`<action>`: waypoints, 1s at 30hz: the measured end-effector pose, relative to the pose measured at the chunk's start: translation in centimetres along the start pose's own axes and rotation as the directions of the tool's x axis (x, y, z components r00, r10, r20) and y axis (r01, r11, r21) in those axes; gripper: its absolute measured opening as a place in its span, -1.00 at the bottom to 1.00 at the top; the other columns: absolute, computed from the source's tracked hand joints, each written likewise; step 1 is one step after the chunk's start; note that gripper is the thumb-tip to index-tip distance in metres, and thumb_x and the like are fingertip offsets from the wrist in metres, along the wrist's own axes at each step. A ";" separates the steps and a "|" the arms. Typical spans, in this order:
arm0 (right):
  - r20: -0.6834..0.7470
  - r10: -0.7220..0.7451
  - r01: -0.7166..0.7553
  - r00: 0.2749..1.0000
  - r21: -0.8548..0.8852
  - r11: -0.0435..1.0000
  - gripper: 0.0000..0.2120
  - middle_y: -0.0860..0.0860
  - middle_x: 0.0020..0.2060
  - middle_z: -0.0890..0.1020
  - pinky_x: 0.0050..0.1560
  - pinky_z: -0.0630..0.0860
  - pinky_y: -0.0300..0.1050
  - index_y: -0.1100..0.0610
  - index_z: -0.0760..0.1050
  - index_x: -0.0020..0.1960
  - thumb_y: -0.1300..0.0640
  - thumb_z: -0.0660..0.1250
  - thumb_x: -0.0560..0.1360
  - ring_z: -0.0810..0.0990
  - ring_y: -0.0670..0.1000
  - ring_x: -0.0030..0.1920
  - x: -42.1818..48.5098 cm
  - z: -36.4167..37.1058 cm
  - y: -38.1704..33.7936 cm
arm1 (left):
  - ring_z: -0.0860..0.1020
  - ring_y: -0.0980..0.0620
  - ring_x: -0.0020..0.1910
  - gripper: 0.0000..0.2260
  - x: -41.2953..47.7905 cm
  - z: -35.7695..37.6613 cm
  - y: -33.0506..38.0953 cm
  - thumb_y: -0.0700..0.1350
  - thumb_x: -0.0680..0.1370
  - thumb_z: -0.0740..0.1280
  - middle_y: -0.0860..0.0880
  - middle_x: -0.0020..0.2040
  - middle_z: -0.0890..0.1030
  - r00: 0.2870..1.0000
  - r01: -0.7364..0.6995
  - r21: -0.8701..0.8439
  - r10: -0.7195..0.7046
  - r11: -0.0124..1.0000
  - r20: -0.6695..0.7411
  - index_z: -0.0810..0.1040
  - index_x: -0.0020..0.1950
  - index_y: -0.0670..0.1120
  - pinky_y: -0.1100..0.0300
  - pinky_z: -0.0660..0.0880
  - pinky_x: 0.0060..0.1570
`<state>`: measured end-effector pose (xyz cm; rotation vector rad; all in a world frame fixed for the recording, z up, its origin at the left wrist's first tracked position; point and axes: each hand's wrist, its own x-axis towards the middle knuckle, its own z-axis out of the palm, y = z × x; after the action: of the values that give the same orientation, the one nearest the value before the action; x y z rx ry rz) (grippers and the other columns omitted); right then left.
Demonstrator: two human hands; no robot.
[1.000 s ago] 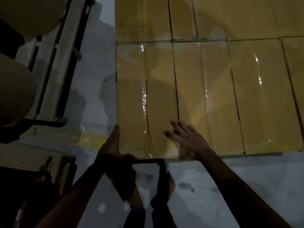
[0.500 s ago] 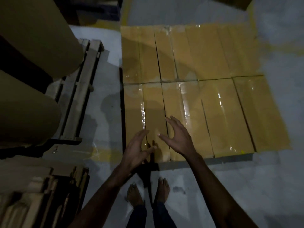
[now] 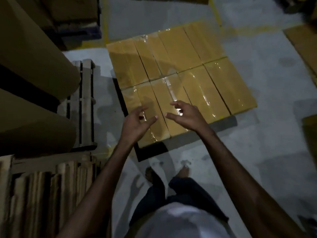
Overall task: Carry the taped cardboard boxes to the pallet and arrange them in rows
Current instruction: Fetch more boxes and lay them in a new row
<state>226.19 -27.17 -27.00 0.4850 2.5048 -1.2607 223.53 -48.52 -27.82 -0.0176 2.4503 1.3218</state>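
Neither grip holds anything: the left hand (image 3: 137,125) and the right hand (image 3: 187,115) hover side by side, fingers loosely spread and slightly curled, over the near end of the taped cardboard boxes (image 3: 197,90). The boxes lie flat in two rows, edge to edge, on a dark pallet (image 3: 148,152) whose near rim shows on the grey concrete floor (image 3: 257,152). A slatted wooden pallet (image 3: 85,103) lies to the left, beside large brown rolls (image 3: 34,66). The person's bare feet (image 3: 151,174) stand near the pallet.

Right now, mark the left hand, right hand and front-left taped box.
left hand (image 3: 137,123), head view, middle of hand.
right hand (image 3: 187,115), head view, back of hand.
front-left taped box (image 3: 134,97), head view, top face.
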 end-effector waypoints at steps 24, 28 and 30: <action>-0.194 0.222 -0.195 0.956 0.151 0.969 -0.08 -0.04 0.38 0.58 0.35 0.51 0.05 -0.11 0.52 0.41 -0.59 0.39 0.18 0.53 0.01 0.37 -18.0 -26.2 28.3 | 0.60 0.28 0.08 -0.45 -11.7 34.8 19.9 0.27 0.40 0.53 0.27 0.14 0.62 0.921 -0.216 0.002 0.204 0.976 0.333 0.59 0.34 0.12 0.21 0.56 -0.01; -0.271 0.229 -0.180 0.935 0.192 0.965 -0.37 -0.05 0.36 0.59 0.28 0.54 0.03 -0.07 0.53 0.41 -0.31 0.50 0.42 0.55 0.03 0.33 -19.0 -33.1 33.6 | 0.59 0.29 0.10 -0.49 -11.8 43.5 26.4 0.24 0.42 0.53 0.24 0.19 0.62 0.878 -0.297 -0.029 0.285 0.954 0.385 0.60 0.33 0.15 0.24 0.57 -0.02; -0.321 0.241 -0.173 0.916 0.225 0.959 -0.45 -0.04 0.32 0.62 0.25 0.56 0.03 -0.06 0.54 0.39 -0.20 0.51 0.46 0.58 0.03 0.29 -18.9 -36.4 36.1 | 0.59 0.27 0.14 -0.53 -11.3 47.5 29.6 0.17 0.47 0.55 0.23 0.20 0.62 0.848 -0.327 -0.038 0.312 0.944 0.428 0.60 0.36 0.14 0.28 0.55 0.00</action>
<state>254.44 19.45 -24.27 1.0776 2.5215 -1.4435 243.26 4.96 -24.18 0.6524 2.1488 1.2431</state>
